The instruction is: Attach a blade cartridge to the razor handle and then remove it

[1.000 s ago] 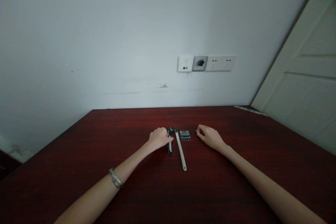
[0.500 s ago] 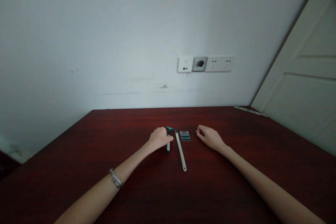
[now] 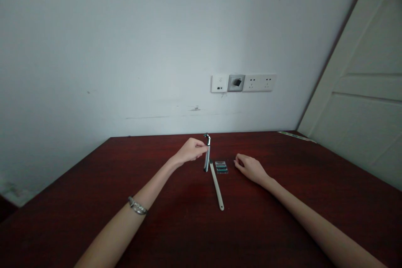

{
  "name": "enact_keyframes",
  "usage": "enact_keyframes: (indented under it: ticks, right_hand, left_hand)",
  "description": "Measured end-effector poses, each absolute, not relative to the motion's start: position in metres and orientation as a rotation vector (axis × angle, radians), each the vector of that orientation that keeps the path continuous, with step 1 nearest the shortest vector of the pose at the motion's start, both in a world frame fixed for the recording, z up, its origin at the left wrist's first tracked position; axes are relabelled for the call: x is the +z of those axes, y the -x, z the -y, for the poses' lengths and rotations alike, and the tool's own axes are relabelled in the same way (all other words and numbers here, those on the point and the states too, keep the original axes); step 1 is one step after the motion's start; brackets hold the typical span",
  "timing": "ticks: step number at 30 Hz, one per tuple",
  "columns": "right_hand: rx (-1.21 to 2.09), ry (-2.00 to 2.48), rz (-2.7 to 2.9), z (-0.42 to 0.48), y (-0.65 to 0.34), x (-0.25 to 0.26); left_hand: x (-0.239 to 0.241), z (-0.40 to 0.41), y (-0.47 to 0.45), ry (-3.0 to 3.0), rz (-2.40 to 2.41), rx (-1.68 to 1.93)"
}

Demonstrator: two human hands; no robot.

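The left hand [image 3: 191,150] has raised the razor [image 3: 207,157] from the low, flat grip of half a second ago; it now stands close to upright at the fingertips, head at the top and seen from the side. Thumb and fingers are pinched on the upper part of the handle, leaving the lower end free below them; whether that end touches the desk [image 3: 176,234] or hangs just above it, I cannot tell. The change suggests a secure hold — the razor is being handled, not merely touched.

Just to the right of the left hand and nearer the person, a slim off-white stick [image 3: 217,186] lies flat, its dark tip close to the razor's foot and its holed end pointing back toward the body. It may be a toothbrush, though the tip is too small to be sure. Farther right, a clear case [image 3: 221,167] with green strips inside lies near the right hand's fingers, apart from them.

The right hand [image 3: 250,168] rests where it was, fingers loosely curled — nothing shows in it, and I cannot tell whether fingertips and thumb meet.
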State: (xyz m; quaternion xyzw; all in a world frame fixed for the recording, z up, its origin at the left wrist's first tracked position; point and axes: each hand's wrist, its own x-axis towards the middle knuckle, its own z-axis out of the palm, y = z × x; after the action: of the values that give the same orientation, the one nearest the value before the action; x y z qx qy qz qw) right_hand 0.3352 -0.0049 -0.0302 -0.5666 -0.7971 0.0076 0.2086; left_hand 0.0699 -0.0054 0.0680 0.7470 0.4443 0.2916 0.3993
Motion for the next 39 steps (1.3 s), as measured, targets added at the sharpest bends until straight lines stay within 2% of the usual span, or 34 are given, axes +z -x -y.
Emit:
enact_keyframes:
  ticks: [6, 10, 14, 18, 22, 26, 30, 39]
  right_hand:
    - [0.029, 1.578, 2.202, 0.005, -0.337, -0.03]
    - [0.032, 1.56, 2.192, 0.004, -0.339, -0.031]
    - [0.177, 1.504, 2.085, 0.004, -0.337, -0.023]
    - [0.498, 1.239, 1.689, 0.012, -0.316, 0.002]
    - [1.233, 0.894, 1.261, 0.031, -0.282, 0.03]
    - [1.661, 0.704, 1.055, 0.051, -0.261, 0.044]
    - [1.857, 0.649, 1.022, 0.06, -0.256, 0.048]
    - [1.913, 0.585, 0.932, 0.063, -0.254, 0.05]
  left_hand:
    - [0.094, -0.006, -0.073, -1.894, -0.93, 0.799]
    - [0.091, -0.007, -0.079, -1.895, -0.879, 0.781]
    - [0.085, -0.007, -0.083, -1.895, -0.88, 0.753]
    - [0.085, -0.008, -0.085, -1.877, -0.842, 0.757]
    - [0.082, -0.007, -0.086, -1.813, -0.75, 0.734]
    - [0.081, -0.002, -0.087, -1.802, -0.716, 0.708]
    - [0.08, 0.001, -0.089, -1.847, -0.69, 0.662]
    - [0.075, -0.003, -0.089, -1.772, -0.643, 0.591]
